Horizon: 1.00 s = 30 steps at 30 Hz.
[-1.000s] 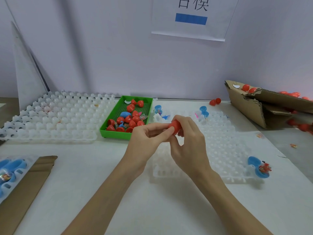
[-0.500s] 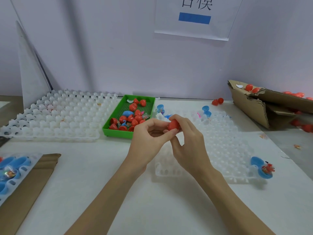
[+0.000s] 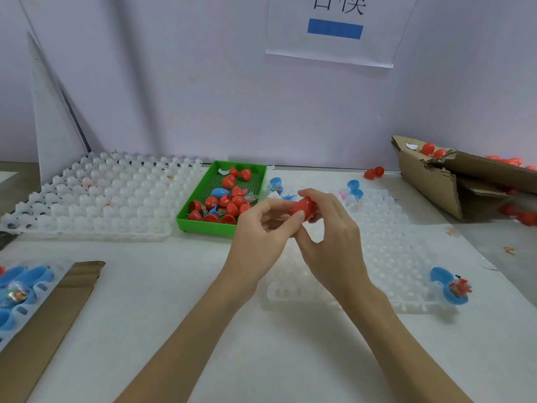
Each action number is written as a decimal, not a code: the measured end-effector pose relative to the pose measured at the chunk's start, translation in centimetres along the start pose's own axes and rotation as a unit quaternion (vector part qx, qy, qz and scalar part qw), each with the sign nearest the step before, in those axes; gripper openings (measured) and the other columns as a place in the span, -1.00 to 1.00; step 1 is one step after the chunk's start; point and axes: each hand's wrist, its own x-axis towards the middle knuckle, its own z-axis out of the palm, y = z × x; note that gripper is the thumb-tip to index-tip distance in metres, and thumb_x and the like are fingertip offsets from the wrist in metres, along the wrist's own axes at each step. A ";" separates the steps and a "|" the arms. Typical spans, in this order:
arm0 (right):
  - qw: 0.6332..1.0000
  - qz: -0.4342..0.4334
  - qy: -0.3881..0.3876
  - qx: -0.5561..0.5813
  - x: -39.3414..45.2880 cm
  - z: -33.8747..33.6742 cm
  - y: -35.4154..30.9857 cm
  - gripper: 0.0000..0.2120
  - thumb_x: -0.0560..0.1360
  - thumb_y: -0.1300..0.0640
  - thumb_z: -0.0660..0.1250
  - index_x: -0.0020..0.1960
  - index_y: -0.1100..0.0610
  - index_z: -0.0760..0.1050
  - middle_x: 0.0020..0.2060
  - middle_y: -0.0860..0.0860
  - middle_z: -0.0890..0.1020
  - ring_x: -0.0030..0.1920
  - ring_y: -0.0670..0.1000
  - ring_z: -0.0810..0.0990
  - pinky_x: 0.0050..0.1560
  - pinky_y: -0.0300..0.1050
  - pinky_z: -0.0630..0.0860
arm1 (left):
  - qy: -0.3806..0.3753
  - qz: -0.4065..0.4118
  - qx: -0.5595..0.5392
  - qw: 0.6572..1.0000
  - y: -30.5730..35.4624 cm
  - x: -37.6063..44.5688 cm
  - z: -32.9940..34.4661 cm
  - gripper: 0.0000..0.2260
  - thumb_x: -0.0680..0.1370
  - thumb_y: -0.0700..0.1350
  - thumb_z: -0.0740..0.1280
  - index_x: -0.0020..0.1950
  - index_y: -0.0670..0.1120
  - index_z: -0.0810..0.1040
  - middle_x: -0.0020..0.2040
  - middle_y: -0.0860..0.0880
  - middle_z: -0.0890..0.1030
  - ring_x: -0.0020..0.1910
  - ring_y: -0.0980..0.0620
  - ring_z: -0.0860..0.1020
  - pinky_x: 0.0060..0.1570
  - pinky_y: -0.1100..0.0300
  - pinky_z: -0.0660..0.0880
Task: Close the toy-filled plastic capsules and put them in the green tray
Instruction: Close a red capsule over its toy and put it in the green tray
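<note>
Two hands meet over the white tabletop (image 3: 174, 301): the left hand (image 3: 261, 225) and right hand (image 3: 328, 231) both pinch one red plastic egg-shaped capsule (image 3: 302, 207), held above the clear dimpled plastic tray (image 3: 386, 242), just right of the green rectangular plastic tray (image 3: 203, 225) of red capsules. Pale lilac wall (image 3: 203, 97) behind, torn brown cardboard box (image 3: 430, 181) far right.

Even, soft light fills the scene, with a faint lilac cast on the plain far wall (image 3: 203, 97). Shadows are weak and diffuse: a pale vertical band on that wall at far left, and thin dark edges under the green plastic tray (image 3: 190, 225). No harsh glare shows. Wide-angle bending curves the white tabletop (image 3: 174, 301) edges. Detail is slightly soft throughout, most at the right margin.
</note>
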 end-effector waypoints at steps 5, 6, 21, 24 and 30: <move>0.999 -0.017 0.018 0.026 0.0 0.0 -0.2 -0.59 0.54 0.15 0.48 0.35 0.19 0.51 0.07 0.01 0.62 0.01 -0.08 0.57 0.10 -0.33 0.49 | -0.085 -0.154 -0.251 0.952 0.7 0.4 -0.9 -0.70 0.73 -0.12 0.21 0.14 -0.24 0.70 -0.05 -0.17 0.71 -0.06 -0.01 0.68 -0.03 0.15 0.65; 0.999 -0.018 0.018 0.031 0.0 0.1 -0.2 -0.60 0.55 0.14 0.48 0.34 0.19 0.51 0.08 0.00 0.61 0.03 -0.09 0.57 0.11 -0.34 0.48 | -0.093 -0.167 -0.267 0.945 0.7 0.4 -1.0 -0.68 0.73 -0.11 0.20 0.12 -0.24 0.70 -0.04 -0.18 0.71 -0.06 -0.02 0.68 -0.03 0.12 0.66; 0.996 0.045 -0.057 0.042 -0.2 -0.5 -0.2 -0.85 0.55 0.23 0.45 0.10 0.14 0.60 -0.09 -0.07 0.64 -0.13 -0.10 0.58 -0.07 -0.33 0.48 | -0.018 -0.079 -0.066 0.995 -0.9 0.4 -0.3 -0.72 0.62 -0.02 0.44 0.09 -0.25 0.65 -0.11 -0.20 0.75 -0.10 -0.14 0.73 -0.02 0.09 0.69; 0.993 0.085 -0.040 0.077 -0.2 -0.2 -0.7 -0.84 0.56 0.23 0.44 0.14 0.12 0.63 -0.10 -0.08 0.68 -0.13 -0.11 0.63 -0.10 -0.35 0.52 | 0.032 -0.030 0.021 0.999 -1.1 0.4 0.0 -0.60 0.54 0.22 0.42 0.11 -0.10 0.61 -0.19 -0.05 0.75 -0.25 0.01 0.72 -0.20 0.17 0.66; 0.641 0.387 0.099 0.655 8.5 -5.4 3.9 -0.87 0.66 0.27 0.28 0.09 0.33 0.56 0.12 0.19 0.66 0.12 0.04 0.67 0.09 -0.22 0.63 | 0.127 -0.001 -0.057 0.990 -1.0 1.4 -1.4 -0.45 0.56 0.32 0.24 0.14 -0.18 0.53 -0.23 -0.12 0.71 -0.41 0.01 0.59 -0.40 0.20 0.57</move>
